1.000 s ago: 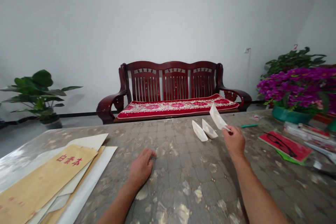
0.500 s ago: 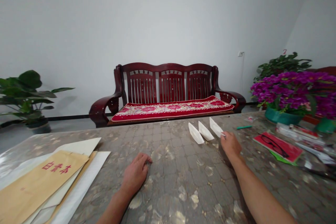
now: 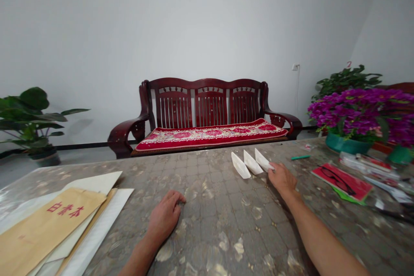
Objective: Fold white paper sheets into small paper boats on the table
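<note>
Right hand (image 3: pixel 283 180) is near the far edge of the table (image 3: pixel 207 233), fingertips touching the end of the rightmost of three white folded paper boats (image 3: pixel 252 162); cannot tell if it is actually pinching it. Left hand (image 3: pixel 164 215) rests palm down on the tabletop nearer the person, fingers lightly curled, released, holding nothing. The boats lie in a row just beside each other, right of the table's middle. Left near corner: tan envelope (image 3: pixel 48 228) with red characters on top of white envelopes (image 3: pixel 97 220). Right side: red booklet (image 3: pixel 342 182) with black eyeglasses (image 3: pixel 336 180) on it, green pen (image 3: pixel 300 157), purple artificial flowers (image 3: pixel 359 116) in a teal pot (image 3: pixel 346 143). Beyond the far edge: dark red wooden bench (image 3: pixel 207 103) with a red floral cushion (image 3: pixel 210 136), potted green plant (image 3: pixel 26 116) at left.
</note>
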{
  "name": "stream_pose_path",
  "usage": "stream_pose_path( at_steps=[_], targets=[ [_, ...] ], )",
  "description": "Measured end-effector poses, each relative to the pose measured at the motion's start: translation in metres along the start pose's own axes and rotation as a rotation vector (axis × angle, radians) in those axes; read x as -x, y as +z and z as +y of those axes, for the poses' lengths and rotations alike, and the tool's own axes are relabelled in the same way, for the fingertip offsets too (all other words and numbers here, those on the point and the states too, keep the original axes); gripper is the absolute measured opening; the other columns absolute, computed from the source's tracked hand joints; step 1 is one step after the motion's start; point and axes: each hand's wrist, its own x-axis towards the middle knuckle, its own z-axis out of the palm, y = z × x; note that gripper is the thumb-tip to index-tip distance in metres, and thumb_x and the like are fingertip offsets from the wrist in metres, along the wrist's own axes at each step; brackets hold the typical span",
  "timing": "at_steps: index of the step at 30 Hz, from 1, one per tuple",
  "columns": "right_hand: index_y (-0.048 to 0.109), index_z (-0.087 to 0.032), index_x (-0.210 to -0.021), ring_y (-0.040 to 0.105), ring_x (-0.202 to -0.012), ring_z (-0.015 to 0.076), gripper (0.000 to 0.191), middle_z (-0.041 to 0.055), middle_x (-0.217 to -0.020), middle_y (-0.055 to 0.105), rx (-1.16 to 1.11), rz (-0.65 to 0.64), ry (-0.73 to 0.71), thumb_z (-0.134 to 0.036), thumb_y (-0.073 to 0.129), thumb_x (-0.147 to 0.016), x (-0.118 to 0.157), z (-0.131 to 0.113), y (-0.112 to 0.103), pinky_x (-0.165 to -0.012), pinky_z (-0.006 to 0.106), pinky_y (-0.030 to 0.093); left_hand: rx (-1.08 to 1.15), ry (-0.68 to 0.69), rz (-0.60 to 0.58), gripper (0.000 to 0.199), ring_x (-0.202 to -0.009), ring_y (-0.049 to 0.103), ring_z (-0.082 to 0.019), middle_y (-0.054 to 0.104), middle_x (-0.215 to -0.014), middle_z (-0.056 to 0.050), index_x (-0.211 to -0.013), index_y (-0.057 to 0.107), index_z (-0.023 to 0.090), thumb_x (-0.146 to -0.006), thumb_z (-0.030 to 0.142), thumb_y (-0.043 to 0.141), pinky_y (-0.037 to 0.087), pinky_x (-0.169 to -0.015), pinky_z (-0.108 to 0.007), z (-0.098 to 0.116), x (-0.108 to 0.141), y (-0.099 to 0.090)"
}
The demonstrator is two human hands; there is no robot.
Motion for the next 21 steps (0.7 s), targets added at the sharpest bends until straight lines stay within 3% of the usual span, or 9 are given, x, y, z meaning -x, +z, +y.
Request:
stream_pose_path(
  at_steps=[11,21],
  targets=[
    [0.069,-0.023,-0.120,0.064,-0.100,0.0277,0.039,0.0106,-0.118,0.065,0.001,0.011,-0.024,-0.029,0.046,-0.089,-0.0025,0.0051,-0.0027,-0.082,0.037,0.051,-0.003,-0.015,0.003,0.028,-0.093,0.061,-0.016,0.063,-0.101,0.000,-0.089,0.059,0.024,-0.079,0.006,0.040,0.044,-0.082,-0.026,0.0050,0.0017,-0.0044],
    [0.054,-0.027,-0.137,0.061,-0.105,0.0289,0.051,0.0102,-0.126,0.061,-0.015,0.038,-0.009,-0.031,0.051,-0.087,-0.0020,0.0082,-0.0006,-0.084,0.040,0.050,0.002,-0.006,0.007,0.030,-0.095,0.060,-0.017,0.062,-0.101,-0.001,-0.089,0.060,0.024,-0.078,0.006,0.038,0.043,-0.084,-0.027,0.0028,0.0012,-0.0035]
  ],
)
